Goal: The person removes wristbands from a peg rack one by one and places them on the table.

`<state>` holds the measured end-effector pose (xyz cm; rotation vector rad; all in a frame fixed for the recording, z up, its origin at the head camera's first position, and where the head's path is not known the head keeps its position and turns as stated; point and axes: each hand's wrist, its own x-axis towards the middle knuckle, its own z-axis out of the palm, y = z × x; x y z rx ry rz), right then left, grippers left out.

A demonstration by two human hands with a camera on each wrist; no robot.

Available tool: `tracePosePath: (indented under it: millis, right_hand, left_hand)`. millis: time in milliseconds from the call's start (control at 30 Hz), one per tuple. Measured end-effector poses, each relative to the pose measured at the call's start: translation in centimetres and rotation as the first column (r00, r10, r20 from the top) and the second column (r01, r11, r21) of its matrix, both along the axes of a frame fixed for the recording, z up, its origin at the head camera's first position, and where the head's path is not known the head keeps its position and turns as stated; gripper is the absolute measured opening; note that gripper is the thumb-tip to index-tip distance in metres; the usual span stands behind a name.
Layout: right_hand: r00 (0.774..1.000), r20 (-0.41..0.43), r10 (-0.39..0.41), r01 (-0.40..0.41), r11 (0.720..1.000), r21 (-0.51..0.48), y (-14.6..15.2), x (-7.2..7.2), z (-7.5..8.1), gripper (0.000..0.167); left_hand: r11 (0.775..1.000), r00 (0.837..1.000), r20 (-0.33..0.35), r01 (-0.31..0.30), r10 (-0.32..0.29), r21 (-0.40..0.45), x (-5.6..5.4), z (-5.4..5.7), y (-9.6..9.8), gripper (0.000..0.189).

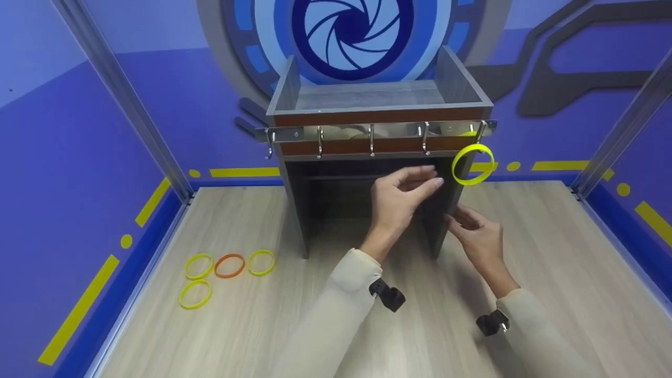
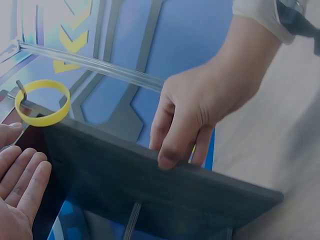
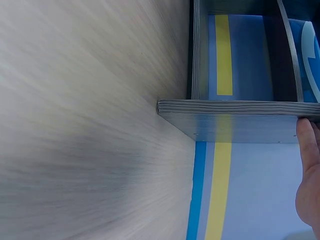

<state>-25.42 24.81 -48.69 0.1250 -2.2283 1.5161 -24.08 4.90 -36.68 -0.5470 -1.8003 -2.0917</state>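
Observation:
A yellow silicone ring (image 1: 473, 183) hangs from the rightmost hook of a metal hook rail (image 1: 346, 132) on a grey wooden shelf unit (image 1: 383, 116). My left hand (image 1: 400, 199) is held just left of this ring, before the unit's opening, apart from the ring. Its fingers are extended and hold nothing; in the left wrist view they (image 2: 27, 185) lie loosely side by side. Lower down, my right hand (image 1: 479, 236) grips the front edge of the unit's right side panel (image 2: 110, 165), thumb on one face. Only part of that hand (image 3: 310, 165) shows in the right wrist view.
Three yellow rings and an orange ring (image 1: 229, 276) lie on the wooden tabletop (image 1: 236, 336) to the left. The other hooks on the rail carry no rings. Blue patterned walls (image 1: 157, 105) and metal frame posts enclose the table.

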Motion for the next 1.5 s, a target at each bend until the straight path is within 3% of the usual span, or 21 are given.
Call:
tracePosePath:
  millis: [300,767,1000,1133,1367,1500]
  right_hand:
    - [0.999,-0.025,0.034,-0.035,0.998,-0.048,-0.1,0.2,0.2,0.034]
    - [0.999,-0.036,0.032,-0.034,0.999,-0.031,0.0,0.1,0.0,0.034]
    - [1.0,-0.025,0.011,-0.011,1.0,0.0,-0.4,0.6,0.9,0.034]
    - [0.999,-0.032,0.016,-0.016,1.0,-0.003,0.0,0.3,0.3,0.035]
    - [1.0,-0.005,-0.011,0.011,1.0,0.023,-0.1,0.3,0.4,0.037]
    - [1.0,-0.005,0.009,-0.009,1.0,-0.009,-0.1,0.4,0.4,0.037]
  left_hand:
    - [0.998,0.998,0.06,0.025,-0.028,0.049,-0.4,0.7,2.0,0.024]
    - [0.993,0.994,0.104,0.027,-0.038,0.113,-0.5,1.2,3.1,0.021]
    - [0.973,0.985,0.141,0.067,-0.1,0.221,-0.5,1.7,3.5,0.018]
    - [0.956,0.98,0.164,0.064,-0.115,0.287,-0.4,2.2,3.6,0.017]
    - [0.942,0.974,0.178,0.073,-0.138,0.328,0.0,3.0,3.7,0.016]
    - [0.936,0.972,0.177,0.089,-0.156,0.339,0.4,3.3,3.6,0.016]
